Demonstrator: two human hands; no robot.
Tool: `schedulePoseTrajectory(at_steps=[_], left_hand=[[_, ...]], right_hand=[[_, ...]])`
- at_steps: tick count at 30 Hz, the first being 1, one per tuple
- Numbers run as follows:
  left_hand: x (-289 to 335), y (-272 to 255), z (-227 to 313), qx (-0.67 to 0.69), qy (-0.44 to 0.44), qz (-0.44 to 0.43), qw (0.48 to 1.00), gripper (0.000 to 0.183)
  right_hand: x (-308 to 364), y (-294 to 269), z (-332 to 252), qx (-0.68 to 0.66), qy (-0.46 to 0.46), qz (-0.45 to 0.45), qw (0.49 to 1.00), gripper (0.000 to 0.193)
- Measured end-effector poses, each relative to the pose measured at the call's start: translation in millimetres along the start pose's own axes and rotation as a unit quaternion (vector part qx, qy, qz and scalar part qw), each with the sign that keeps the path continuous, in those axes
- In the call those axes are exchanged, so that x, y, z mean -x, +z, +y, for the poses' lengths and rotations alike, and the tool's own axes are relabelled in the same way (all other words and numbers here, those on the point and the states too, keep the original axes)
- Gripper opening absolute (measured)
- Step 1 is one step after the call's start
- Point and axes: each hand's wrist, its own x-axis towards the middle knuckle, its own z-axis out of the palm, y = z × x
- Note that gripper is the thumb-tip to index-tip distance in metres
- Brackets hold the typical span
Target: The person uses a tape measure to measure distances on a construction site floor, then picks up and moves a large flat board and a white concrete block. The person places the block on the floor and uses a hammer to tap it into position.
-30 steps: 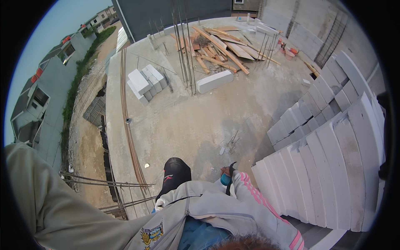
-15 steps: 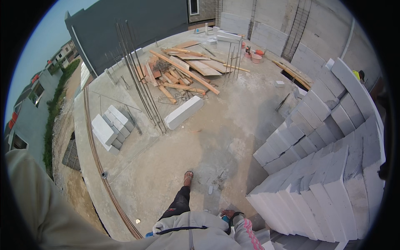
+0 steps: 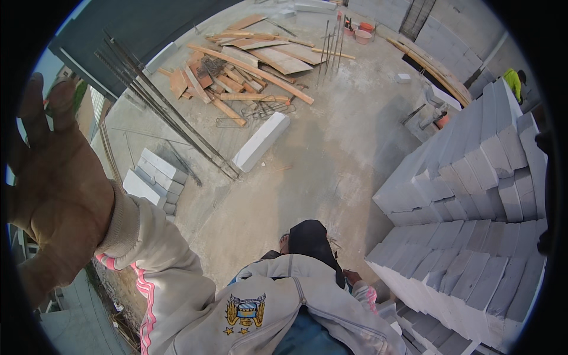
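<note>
My left hand (image 3: 62, 177) is raised close to the camera at the left edge. Its palm shows, the fingers are spread, and nothing is in it. At my right hip, my right hand (image 3: 353, 277) hangs low beside a tall stack of pale grey blocks (image 3: 438, 257). It is small and partly covered by the sleeve, so whether its fingers are closed cannot be made out. A single long white block (image 3: 261, 142) lies on the concrete floor ahead. Several more white blocks (image 3: 157, 177) form a low pile to the left.
Upright steel bars (image 3: 171, 112) rise from the floor, ahead and to the left. Farther back lie scattered boards (image 3: 248, 71). Pink buckets (image 3: 362, 36) stand near the far wall. Timber poles (image 3: 429, 68) edge a floor opening. A person in a bright yellow top (image 3: 513, 83) is behind the blocks.
My left hand has come up into view with its fingers spread. My view has tilted and moved ahead, and one leg is now bent forward. The person in yellow shows more.
</note>
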Motion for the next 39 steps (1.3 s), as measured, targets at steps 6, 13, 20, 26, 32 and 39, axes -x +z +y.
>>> schedulePoseTrajectory(at_steps=[6,13,20,26,32,39], left_hand=[[157,-48,-144,-0.173,-0.417,0.146,0.880,0.064],[337,-92,-291,-0.191,-0.644,0.206,0.712,0.046],[380,-66,-427,-0.161,-0.748,0.176,0.619,0.052],[349,-59,-555,-0.030,-0.729,0.229,0.645,0.047],[346,-63,-686,0.280,-0.622,0.535,0.499,0.068],[403,-117,-787,0.247,-0.528,0.659,0.475,0.059]], right_hand=[[-39,-65,-91,0.064,-0.014,0.002,0.998,0.049],[-134,-186,-217,0.167,-0.012,-0.019,0.986,0.055],[-233,-348,-419,0.132,0.034,-0.037,0.990,0.069],[-270,-403,-706,0.045,-0.208,-0.090,0.973,0.058],[-264,-314,-891,-0.013,-0.418,-0.157,0.895,0.034],[-279,-278,-983,0.225,-0.585,-0.059,0.777,0.032]])
